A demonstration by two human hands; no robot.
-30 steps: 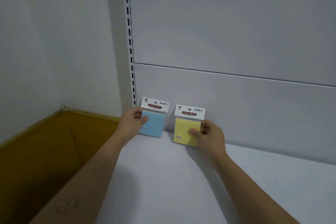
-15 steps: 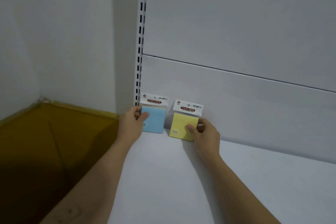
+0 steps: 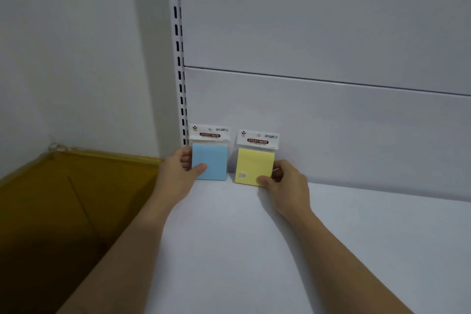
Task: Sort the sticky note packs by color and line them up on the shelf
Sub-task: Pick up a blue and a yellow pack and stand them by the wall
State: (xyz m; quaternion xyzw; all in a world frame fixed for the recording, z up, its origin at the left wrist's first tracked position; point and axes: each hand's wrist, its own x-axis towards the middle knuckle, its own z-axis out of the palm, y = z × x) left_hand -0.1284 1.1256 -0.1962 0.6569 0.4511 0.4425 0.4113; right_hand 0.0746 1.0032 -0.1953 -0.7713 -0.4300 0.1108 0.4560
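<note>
A blue sticky note pack (image 3: 212, 159) stands upright against the back panel at the left end of the white shelf (image 3: 254, 250). My left hand (image 3: 179, 173) grips its left edge, thumb on the front face and fingers behind. Just to its right stands a yellow sticky note pack (image 3: 253, 163), also upright against the panel. My right hand (image 3: 285, 183) pinches that pack's lower right corner, thumb in front. Both packs carry a white header card reading STICKY NOTE. A narrow gap separates the two packs.
A slotted white upright (image 3: 178, 46) runs up just left of the blue pack. An open brown cardboard box (image 3: 63, 199) sits below and left of the shelf edge. White back panels (image 3: 331, 122) close the rear; the shelf stretches on to the right.
Both packs have been pushed back to the panel and stood more upright. The yellow pack has straightened from its tilt. The view has shifted slightly.
</note>
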